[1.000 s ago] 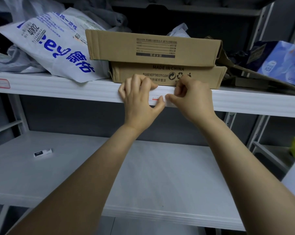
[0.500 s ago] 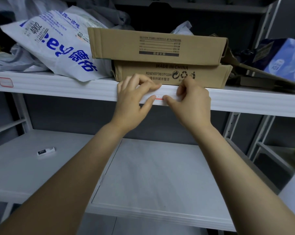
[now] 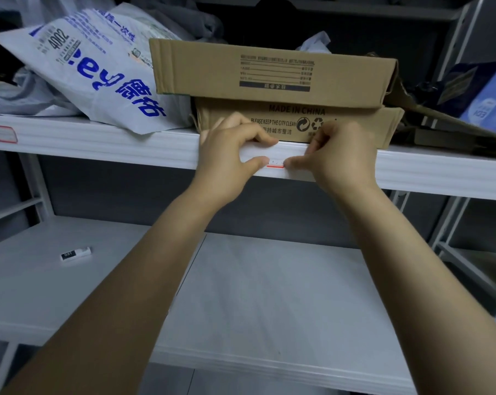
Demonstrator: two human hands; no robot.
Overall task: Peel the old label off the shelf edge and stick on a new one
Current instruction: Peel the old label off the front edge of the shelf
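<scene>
A white label with a red border (image 3: pixel 275 163) lies on the front face of the white shelf edge (image 3: pixel 127 149); only a short strip of it shows between my thumbs. My left hand (image 3: pixel 226 155) has its fingers hooked over the top of the edge and its thumb pressed on the label's left part. My right hand (image 3: pixel 343 155) is curled at the label's right end, with its thumb tip on the lower corner. Whether the label is stuck flat or lifted is hidden by my hands.
Two stacked cardboard boxes (image 3: pixel 272 72) sit on the shelf just behind my hands, with a white printed bag (image 3: pixel 93 69) to the left and a blue package (image 3: pixel 486 101) to the right. Another red-bordered label (image 3: pixel 4 134) is at the far left. A small white stick (image 3: pixel 75 253) lies on the lower shelf (image 3: pixel 269 295).
Both hands stay on the label. My thumbs, touching a second ago, now sit slightly apart, showing the red border. My left fingers have curled over the shelf top.
</scene>
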